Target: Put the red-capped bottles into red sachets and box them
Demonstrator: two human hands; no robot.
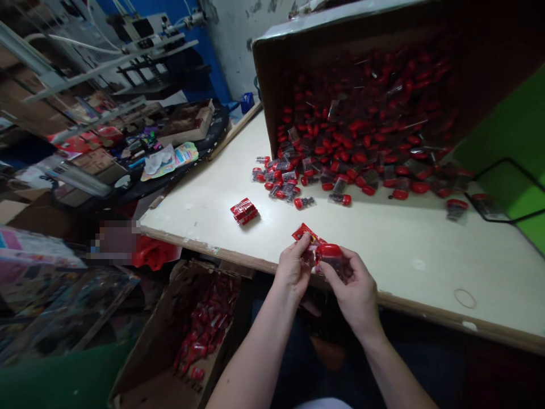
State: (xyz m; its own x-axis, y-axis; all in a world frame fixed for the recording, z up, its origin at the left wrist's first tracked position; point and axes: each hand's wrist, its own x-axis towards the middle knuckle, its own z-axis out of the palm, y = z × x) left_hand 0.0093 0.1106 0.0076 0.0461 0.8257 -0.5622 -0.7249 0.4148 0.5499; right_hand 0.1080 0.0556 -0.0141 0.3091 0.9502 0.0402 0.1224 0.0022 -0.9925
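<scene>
1. Pale and scuffed, the bench [204, 218] is running across the room; a large carton [266, 96] is lying open on its side at the back, and a heap of red-capped jars [357, 125] is spreading from its mouth onto the bench top.
2. Above the bench's near edge, the left hand [294, 266] is pinching a red packet [317, 238], its fingers closed narrow with the thumb on top; the right hand [353, 284] is curling its fingers round a red-capped jar [329, 250]; I cannot tell whether jar and packet are touching.
3. To my eye that jar is looking light and fairly stiff, its clear wall probably slippery; round the body, just under the cap, is seeming the surest hold.
4. Glossy and thin, the packet is looking soft, easily creased and apt to slide; a flat pinch near one edge is seeming kinder than a squeeze.
5. Leftward on the bench, a small stack of red packets [244, 211] is lying alone; a rubber band [455, 296] is lying well apart, at the right.
</scene>
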